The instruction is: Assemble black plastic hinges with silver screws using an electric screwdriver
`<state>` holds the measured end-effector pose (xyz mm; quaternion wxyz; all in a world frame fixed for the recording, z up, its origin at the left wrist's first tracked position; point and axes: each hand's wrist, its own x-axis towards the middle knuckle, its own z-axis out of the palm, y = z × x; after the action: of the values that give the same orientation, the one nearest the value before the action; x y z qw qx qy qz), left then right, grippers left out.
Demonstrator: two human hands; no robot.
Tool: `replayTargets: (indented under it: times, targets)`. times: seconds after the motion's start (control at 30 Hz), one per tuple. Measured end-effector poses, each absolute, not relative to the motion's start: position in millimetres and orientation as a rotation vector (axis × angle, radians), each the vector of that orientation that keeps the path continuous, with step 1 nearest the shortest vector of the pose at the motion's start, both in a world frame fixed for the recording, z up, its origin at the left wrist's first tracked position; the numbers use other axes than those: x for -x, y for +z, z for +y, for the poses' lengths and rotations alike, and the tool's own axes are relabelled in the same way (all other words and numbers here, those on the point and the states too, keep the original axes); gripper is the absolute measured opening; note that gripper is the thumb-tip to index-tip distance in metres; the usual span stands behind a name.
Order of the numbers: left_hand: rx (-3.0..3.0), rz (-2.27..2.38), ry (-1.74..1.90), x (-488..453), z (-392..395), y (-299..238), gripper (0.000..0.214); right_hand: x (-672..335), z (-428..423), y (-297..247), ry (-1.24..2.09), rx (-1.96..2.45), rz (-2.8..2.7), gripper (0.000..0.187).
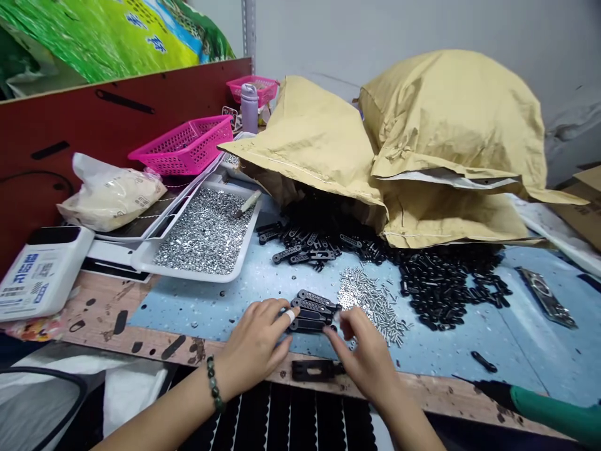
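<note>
Several black slotted plastic pieces (pixel 313 308) lie side by side near the front of the blue mat. My left hand (pixel 256 344), with a white band on one finger, has its fingers closed against their left ends. At their right ends is my right hand (pixel 364 351), thumb and forefinger bent together; whatever lies between those fingertips is too small to make out. Just below the hands, another black slotted piece (pixel 313 370) lies at the table edge. A heap of small silver screws (pixel 370 300) sits right behind my right hand.
Behind are open paper sacks (pixel 319 138), one spilling black pieces (pixel 305 241). Small black parts (pixel 434 288) are heaped right. A white tray (pixel 248 250) of metal bits stands left, near a pink basket (pixel 188 147). A green-handled tool (pixel 554 410) juts in front right.
</note>
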<state>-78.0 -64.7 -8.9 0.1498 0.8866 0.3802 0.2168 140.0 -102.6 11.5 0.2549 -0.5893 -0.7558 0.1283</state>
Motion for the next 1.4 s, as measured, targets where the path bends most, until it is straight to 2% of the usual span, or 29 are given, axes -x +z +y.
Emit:
replayTargets:
  times: [0.17,0.27,0.37,0.5,0.6,0.73,0.83,0.93,1.07,1.13,1.27,1.4]
  targets:
    - [-2.558,0.951,0.7,74.3,-67.8,-15.0,0.029,-144.1,-150.1,-10.0,0.511,1.375,-2.239,0.022]
    - [-2.589,0.938,0.692,68.2,-66.5,-13.9,0.025,-139.0,-145.4,-24.7,0.445,1.358,-2.245,0.027]
    - [-2.591,0.957,0.693,63.4,-65.8,-9.0,0.023,-138.1,-136.2,-32.2,0.246,1.395,-2.183,0.027]
    - [-2.526,0.94,0.8,60.6,-77.3,-2.3,0.024,-140.5,-137.3,-37.1,0.044,1.383,-2.084,0.017]
    - [-2.492,0.852,0.856,60.0,-93.4,-1.0,0.028,-139.1,-137.8,-42.0,-0.022,1.34,-2.065,0.012]
    - [-2.505,0.792,0.837,59.0,-114.6,-5.8,0.034,-132.7,-129.3,-41.1,-0.024,1.303,-2.05,0.016]
    - [-2.488,0.638,0.777,53.8,-133.4,-11.1,0.036,-139.0,-136.4,-31.6,0.016,1.277,-2.011,0.016]
    - [-2.446,0.448,0.547,40.4,-154.6,-18.0,0.039,-167.8,-176.9,-32.6,0.062,1.324,-1.77,0.02]
    - [-2.427,0.335,0.321,7.8,-173.0,-37.3,0.046,-215.9,-264.7,-73.5,0.235,1.78,-1.039,0.015]
    - [-2.449,0.301,0.319,-12.0,-176.6,-51.2,0.05,-226.6,-298.8,-102.2,0.385,1.921,-0.758,0.03]
    - [-2.476,0.394,0.38,-42.4,-180.1,-75.8,0.052,-218.1,-319.5,-138.9,0.511,1.933,-0.678,0.044]
    - [-2.467,0.396,0.359,-49.9,-184.1,-84.1,0.053,-218.5,-314.1,-137.6,0.62,1.894,-0.699,0.031]
